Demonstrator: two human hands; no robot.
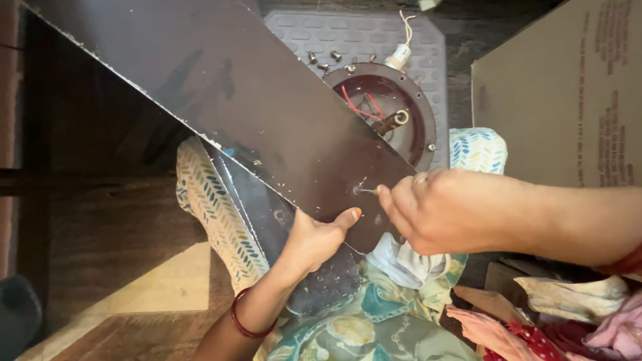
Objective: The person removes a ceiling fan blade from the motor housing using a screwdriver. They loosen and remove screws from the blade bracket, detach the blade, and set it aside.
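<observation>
While left hand (314,241) braces fan blade (254,113) | right hand (445,210) grip pinches, seemingly, a screwdriver (366,191).

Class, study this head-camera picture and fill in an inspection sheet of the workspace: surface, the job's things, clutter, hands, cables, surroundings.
Surface: grey ribbed mat on dark floor.
Job's things: dark fan blade lying across the lap; small screw at its end; round motor housing behind.
Clutter: loose screws on the mat; rags at right.
Hands: left hand props the blade's edge from beneath; right hand fingers pinch at the screw.
Cables: red wires inside the housing; white cord.
Surroundings: cardboard box at right.
</observation>
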